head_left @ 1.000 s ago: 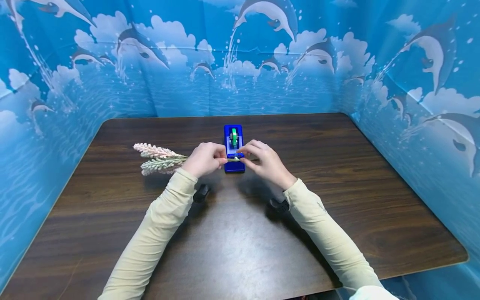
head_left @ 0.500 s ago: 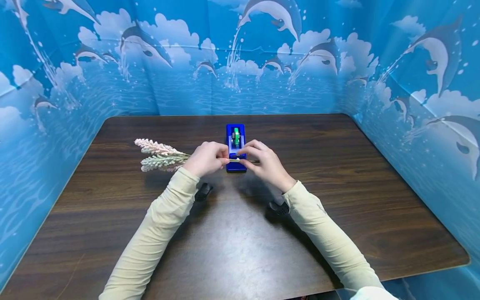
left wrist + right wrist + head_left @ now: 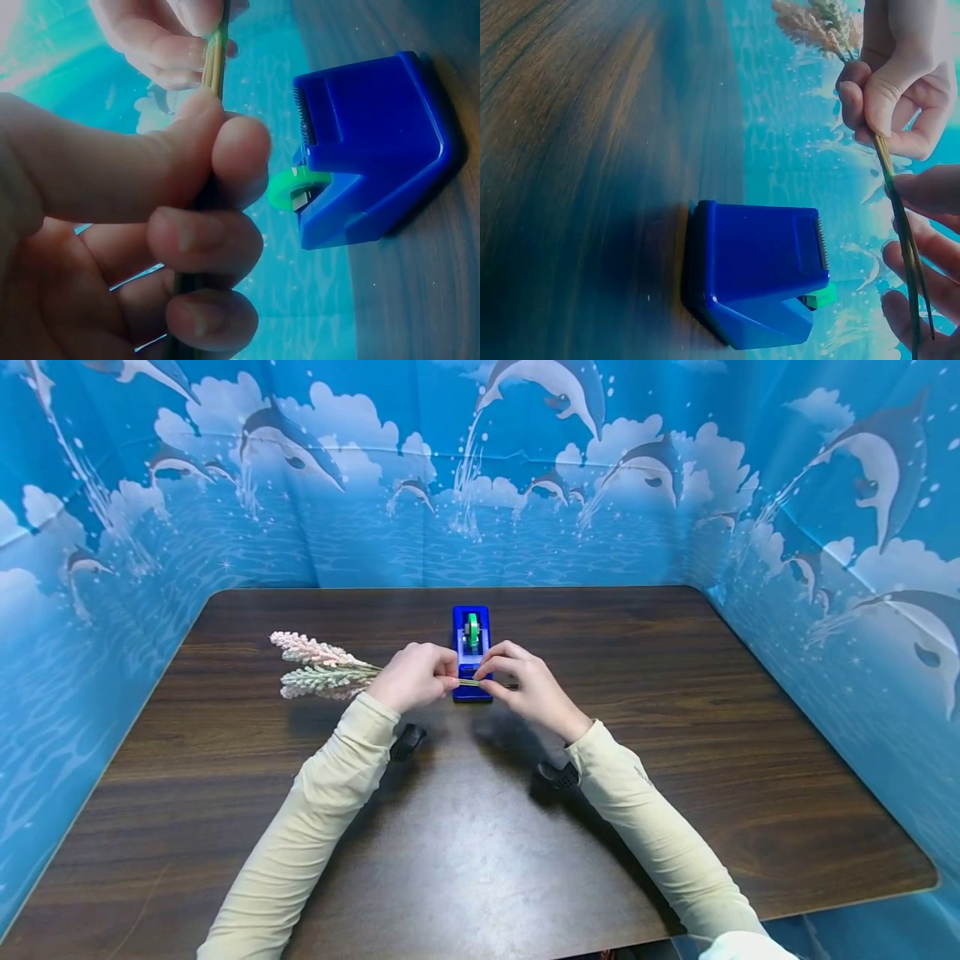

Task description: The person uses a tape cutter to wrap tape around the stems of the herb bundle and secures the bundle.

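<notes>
A bunch of artificial flowers (image 3: 322, 668) with pink and pale green heads points left in the head view. My left hand (image 3: 416, 677) grips its thin stems (image 3: 907, 240), thumb and curled fingers wrapped round them. To the right, my right hand (image 3: 528, 685) pinches the same stems between thumb and fingertips; its other fingers are loosely spread. A shiny, clear strip, seemingly tape, shows on the stems by the right fingertips in the left wrist view. Just beyond and below the stems stands a blue tape dispenser (image 3: 375, 127) with a green tape roll (image 3: 472, 631).
The dark wood-grain table (image 3: 637, 652) carries the dispenser, with its far edge close behind. A blue curtain printed with dolphins (image 3: 360, 543) surrounds the table at the back and sides. Black wrist cameras (image 3: 557, 774) hang under both forearms.
Both hands stay nearly in place over the dispenser. The right fingertips shift slightly on the stems, and the bright glint between the hands has faded. The flower heads rise a little in the head view.
</notes>
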{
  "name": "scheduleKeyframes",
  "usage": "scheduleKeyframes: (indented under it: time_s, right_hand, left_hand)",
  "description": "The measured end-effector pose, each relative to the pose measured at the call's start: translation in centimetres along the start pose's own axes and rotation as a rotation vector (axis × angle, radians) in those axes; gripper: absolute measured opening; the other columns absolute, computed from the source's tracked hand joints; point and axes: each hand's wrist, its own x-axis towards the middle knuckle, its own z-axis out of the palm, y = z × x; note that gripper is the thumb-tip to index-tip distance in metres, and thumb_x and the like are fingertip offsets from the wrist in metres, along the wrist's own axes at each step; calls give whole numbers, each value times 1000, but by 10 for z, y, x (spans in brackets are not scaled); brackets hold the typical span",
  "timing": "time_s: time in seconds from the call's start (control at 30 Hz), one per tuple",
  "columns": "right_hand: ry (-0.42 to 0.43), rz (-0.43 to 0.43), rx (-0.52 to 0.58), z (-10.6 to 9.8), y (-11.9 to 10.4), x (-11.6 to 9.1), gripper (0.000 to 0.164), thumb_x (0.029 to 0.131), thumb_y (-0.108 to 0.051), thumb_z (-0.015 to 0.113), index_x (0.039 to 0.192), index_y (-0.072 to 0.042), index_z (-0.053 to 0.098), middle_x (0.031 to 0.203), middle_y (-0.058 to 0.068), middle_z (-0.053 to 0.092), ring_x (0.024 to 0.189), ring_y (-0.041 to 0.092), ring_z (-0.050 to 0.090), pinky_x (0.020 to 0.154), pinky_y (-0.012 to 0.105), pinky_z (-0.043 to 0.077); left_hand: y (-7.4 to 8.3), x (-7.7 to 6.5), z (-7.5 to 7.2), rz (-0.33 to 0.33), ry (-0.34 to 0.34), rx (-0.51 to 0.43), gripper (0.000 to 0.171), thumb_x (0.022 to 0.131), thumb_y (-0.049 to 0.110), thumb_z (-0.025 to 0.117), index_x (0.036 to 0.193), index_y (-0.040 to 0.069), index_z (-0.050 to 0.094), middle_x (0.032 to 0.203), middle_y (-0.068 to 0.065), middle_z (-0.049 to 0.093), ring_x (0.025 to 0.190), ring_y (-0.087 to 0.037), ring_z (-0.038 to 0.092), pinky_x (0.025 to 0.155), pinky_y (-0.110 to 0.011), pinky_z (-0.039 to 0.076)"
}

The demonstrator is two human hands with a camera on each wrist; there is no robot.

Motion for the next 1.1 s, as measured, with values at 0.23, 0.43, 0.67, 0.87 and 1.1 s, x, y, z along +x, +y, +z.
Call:
scheduleKeyframes:
  time_s: [0.23,0.43,0.67,0.87,1.1]
  right_hand:
    - [13,-33,-21,2,0,0,4,87,-8,70,91,-7,72,104,8,63,96,21,60,83,38,50]
    - [34,-39,-19,2,-1,1,19,86,-5,70,105,-5,69,104,10,63,94,25,61,83,39,52]
    - [60,-41,-96,3,-2,-1,9,86,-8,71,95,-10,72,107,6,61,101,21,59,84,37,50]
    - [30,-16,-51,4,-2,-2,8,88,-11,70,95,-7,72,105,7,63,99,21,60,84,38,51]
    - [-111,57,39,12,-4,-1,11,95,-12,60,94,-3,65,86,6,63,73,13,55,68,33,50]
  left_hand:
    - [-1,1,0,-22,-15,-5,15,89,9,66,75,7,62,64,-3,66,60,-15,58,59,-27,41]
    - [-2,2,0,-50,-16,-13,15,90,11,66,76,6,63,65,-3,67,60,-15,58,61,-28,42]
    - [-2,2,-1,-56,-26,-10,15,90,12,65,77,7,63,65,-3,67,60,-14,59,61,-27,42]
    - [-1,0,-3,-29,-27,-4,14,90,10,66,77,6,63,65,-3,66,60,-14,58,60,-27,41]
    - [-4,-1,-4,25,-35,1,11,86,5,67,75,6,65,61,0,64,58,-12,55,59,-25,39]
